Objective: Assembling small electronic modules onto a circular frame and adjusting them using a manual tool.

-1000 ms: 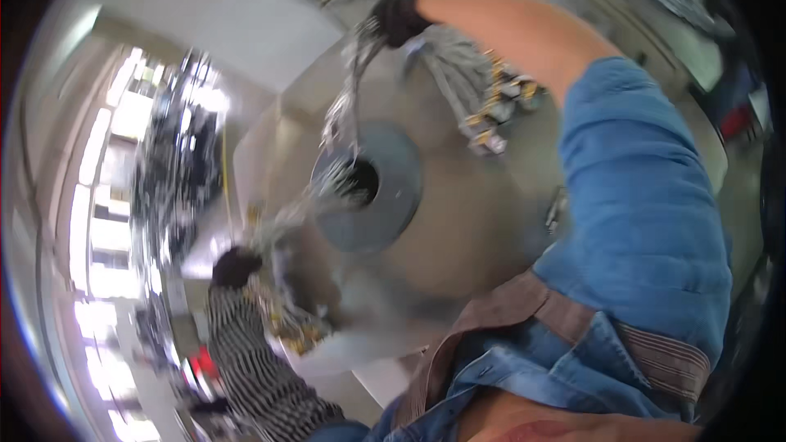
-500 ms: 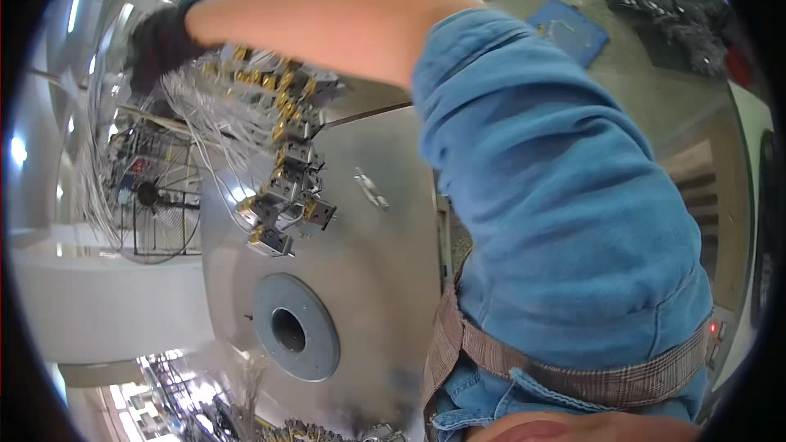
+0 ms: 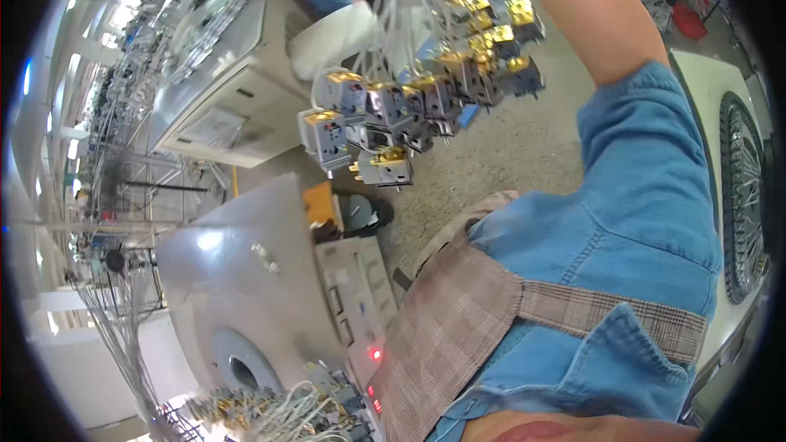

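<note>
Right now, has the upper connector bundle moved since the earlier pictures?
Yes: the upper connector bundle, earlier seen over the metal table, now appears beyond its far right corner.

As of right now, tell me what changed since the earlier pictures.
The bundle of cabled metal parts has moved right, from over the metal table to over the floor. The right forearm now runs past the top edge; the right hand, and the left hand seen at first, are out of view, so any release cannot be told. The grey ring and small metal piece stayed on the table.
</note>
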The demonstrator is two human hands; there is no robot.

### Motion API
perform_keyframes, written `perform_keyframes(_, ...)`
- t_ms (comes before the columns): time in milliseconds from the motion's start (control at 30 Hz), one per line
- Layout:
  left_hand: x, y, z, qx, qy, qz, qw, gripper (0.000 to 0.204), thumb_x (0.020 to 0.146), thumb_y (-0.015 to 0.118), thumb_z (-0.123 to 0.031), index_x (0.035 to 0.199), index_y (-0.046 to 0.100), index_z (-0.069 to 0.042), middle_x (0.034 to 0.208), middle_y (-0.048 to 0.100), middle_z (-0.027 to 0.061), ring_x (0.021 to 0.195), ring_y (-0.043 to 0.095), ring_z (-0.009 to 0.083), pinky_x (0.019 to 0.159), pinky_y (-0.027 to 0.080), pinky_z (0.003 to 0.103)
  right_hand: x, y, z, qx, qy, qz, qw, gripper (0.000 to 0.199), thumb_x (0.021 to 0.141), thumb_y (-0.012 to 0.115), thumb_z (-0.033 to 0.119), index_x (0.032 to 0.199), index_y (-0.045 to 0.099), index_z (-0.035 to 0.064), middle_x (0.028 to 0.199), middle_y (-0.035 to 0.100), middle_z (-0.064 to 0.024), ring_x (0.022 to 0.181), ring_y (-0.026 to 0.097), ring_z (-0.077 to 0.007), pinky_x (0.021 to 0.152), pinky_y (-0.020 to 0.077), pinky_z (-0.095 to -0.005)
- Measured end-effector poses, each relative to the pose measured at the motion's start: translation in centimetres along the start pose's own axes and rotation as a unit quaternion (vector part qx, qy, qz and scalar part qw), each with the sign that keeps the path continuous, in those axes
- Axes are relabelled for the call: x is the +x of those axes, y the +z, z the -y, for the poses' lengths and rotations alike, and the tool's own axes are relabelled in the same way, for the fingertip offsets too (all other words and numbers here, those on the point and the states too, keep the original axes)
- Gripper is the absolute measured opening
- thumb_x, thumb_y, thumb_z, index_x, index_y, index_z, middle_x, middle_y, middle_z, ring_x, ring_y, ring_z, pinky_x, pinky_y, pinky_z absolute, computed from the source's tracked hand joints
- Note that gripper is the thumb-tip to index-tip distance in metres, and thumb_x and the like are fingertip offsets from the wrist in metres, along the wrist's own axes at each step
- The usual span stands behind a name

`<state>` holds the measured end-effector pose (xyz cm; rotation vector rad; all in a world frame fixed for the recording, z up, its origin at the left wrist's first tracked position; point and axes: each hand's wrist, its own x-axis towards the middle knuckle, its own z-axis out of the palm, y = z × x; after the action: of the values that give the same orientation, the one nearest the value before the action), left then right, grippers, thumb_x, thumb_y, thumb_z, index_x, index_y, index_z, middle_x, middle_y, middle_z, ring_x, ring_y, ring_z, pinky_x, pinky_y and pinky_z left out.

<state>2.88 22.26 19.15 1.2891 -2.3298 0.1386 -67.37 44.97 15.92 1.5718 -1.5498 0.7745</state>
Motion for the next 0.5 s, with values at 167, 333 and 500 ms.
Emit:
perform_keyframes(167,3.5,5.0,-12.1,-0.067,0.156,-0.016,0.985,0.028,0.078,0.051,-0.003,0.102,0.063,0.005,0.106,0.065,0.0156,0.109,0.058,0.0292,0.097,0.042,0.040,-12.3,-5.1,-6.2,-0.075,0.058,0.087,0.992,0.041,0.054,0.059,-0.001,0.094,0.063,0.0074,0.077,0.067,-0.0088,0.073,0.066,-0.0257,0.068,0.0505,-0.0360)
perform_keyframes(333,10.7,13.8,-25.5,-0.069,0.382,0.035,0.921,0.040,0.065,0.045,0.007,0.100,0.065,0.005,0.106,0.065,0.0181,0.112,0.057,0.0318,0.104,0.035,0.044,-21.0,-3.6,-9.0,0.079,0.493,0.040,0.866,0.028,0.070,0.066,0.018,0.096,0.065,0.0068,0.082,0.065,-0.0118,0.074,0.062,-0.0221,0.067,0.0476,-0.0340)
perform_keyframes(500,15.9,30.7,-40.5,-0.192,0.456,0.067,0.867,0.037,0.077,0.039,-0.006,0.098,0.068,0.003,0.103,0.067,0.0168,0.104,0.062,0.0295,0.101,0.040,0.041,-28.3,-1.0,-12.7,0.034,0.582,-0.001,0.813,0.037,0.073,0.067,0.024,0.105,0.062,0.0057,0.096,0.065,-0.0172,0.090,0.060,-0.0317,0.081,0.0463,-0.0389)
